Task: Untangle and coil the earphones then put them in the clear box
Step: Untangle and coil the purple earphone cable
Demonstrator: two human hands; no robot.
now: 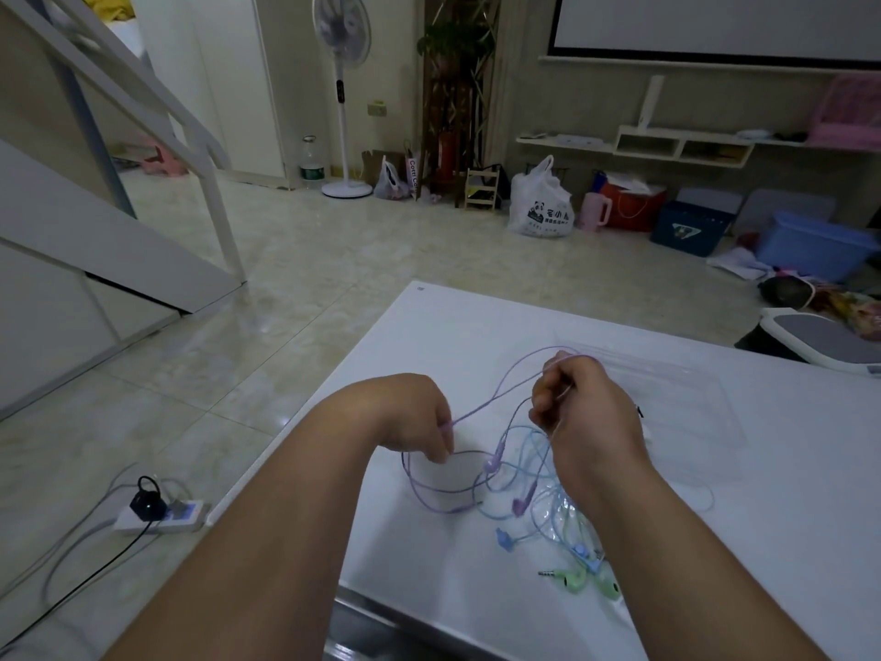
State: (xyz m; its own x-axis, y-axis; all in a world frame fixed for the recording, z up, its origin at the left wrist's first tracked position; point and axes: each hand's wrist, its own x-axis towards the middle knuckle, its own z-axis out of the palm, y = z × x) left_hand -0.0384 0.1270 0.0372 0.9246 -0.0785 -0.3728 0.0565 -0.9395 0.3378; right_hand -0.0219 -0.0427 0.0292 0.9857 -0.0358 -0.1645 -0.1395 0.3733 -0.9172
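Observation:
Purple earphones (496,388) stretch between both hands above the white table (429,326). My left hand (419,417) pinches the purple cable low at the left. Raised above the table, my right hand (581,403) grips a loop of the same cable. Two purple earbuds (493,462) hang down toward a tangle of blue earphones (524,450) and green earphones (591,582) on the table under my right forearm. The clear box (691,398) lies flat on the table behind my right hand.
A white power strip (162,515) with cables lies on the tiled floor at the left. A stool or scale (820,341) stands past the table's right corner. Bags, crates and a fan line the far wall. A staircase rises at the left.

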